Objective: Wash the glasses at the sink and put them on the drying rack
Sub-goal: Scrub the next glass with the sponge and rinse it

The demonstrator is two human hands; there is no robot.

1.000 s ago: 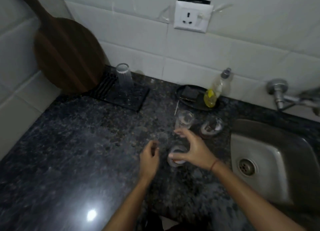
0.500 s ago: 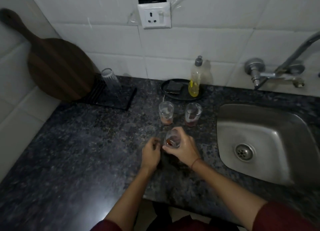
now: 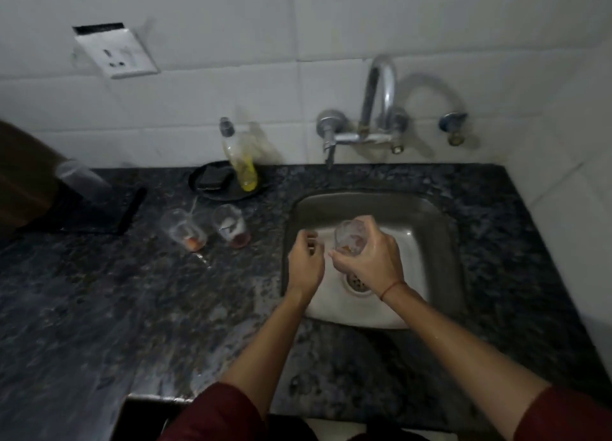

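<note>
My right hand point(image 3: 371, 258) grips a small clear glass point(image 3: 350, 238) with reddish dregs, holding it tilted over the steel sink point(image 3: 427, 228). My left hand point(image 3: 304, 265) hovers just left of it above the sink's left edge, fingers loosely curled and holding nothing. Two more dirty glasses point(image 3: 185, 230) point(image 3: 231, 225) stand on the dark granite counter left of the sink. Farther left, a black drying rack point(image 3: 109, 212) carries one upturned glass point(image 3: 81, 179). No water runs from the tap point(image 3: 377, 109).
A yellow soap bottle point(image 3: 243, 162) and a dark sponge point(image 3: 213, 177) sit on a black dish point(image 3: 228, 192) behind the glasses. A wooden board point(image 3: 23, 175) leans at the far left. A wall socket point(image 3: 114, 53) is above the counter. The sink drain point(image 3: 356, 280) lies below my hands.
My right hand lifted the glass off the counter and carried it right, over the sink. My left hand followed alongside. The view swung right toward the sink.
</note>
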